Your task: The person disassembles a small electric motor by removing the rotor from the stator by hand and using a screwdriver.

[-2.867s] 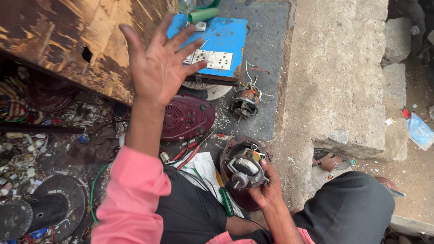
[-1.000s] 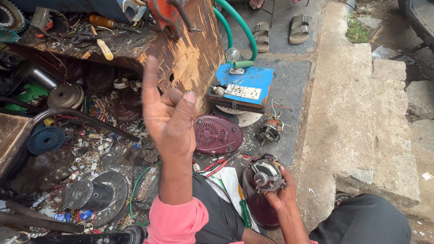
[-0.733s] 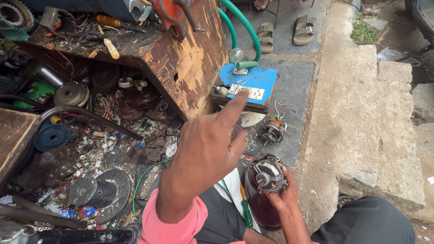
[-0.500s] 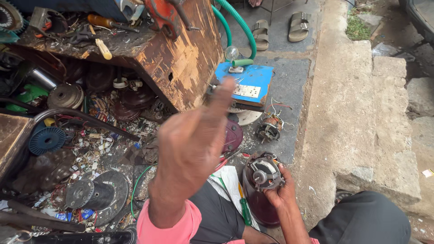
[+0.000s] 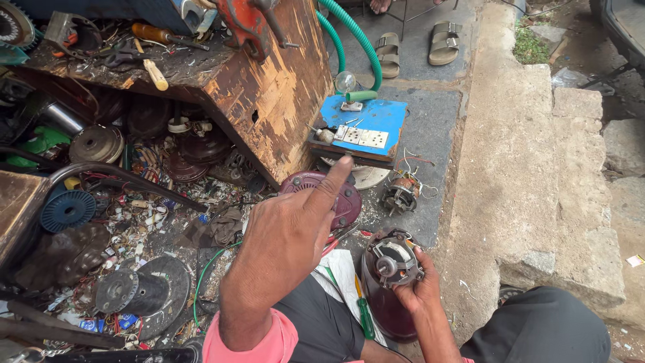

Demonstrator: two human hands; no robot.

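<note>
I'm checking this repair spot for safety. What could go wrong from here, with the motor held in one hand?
1. The right hand alone grips the round grey metal motor over the lap; it may slip and drop.
2. The left hand is raised with one finger pointing, so it gives the motor no support.
3. The green-handled screwdriver lies loose on the white cloth beside the leg and might jab or roll off.

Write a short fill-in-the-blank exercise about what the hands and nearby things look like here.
1. The left hand is raised with its ____ finger stretched out.
2. The right hand holds a small ____ by its housing.
3. The switch board beyond the hands is painted ____.
4. Two ____ lie on the ground near the green hose.

Missing words: index; motor; blue; sandals
</note>
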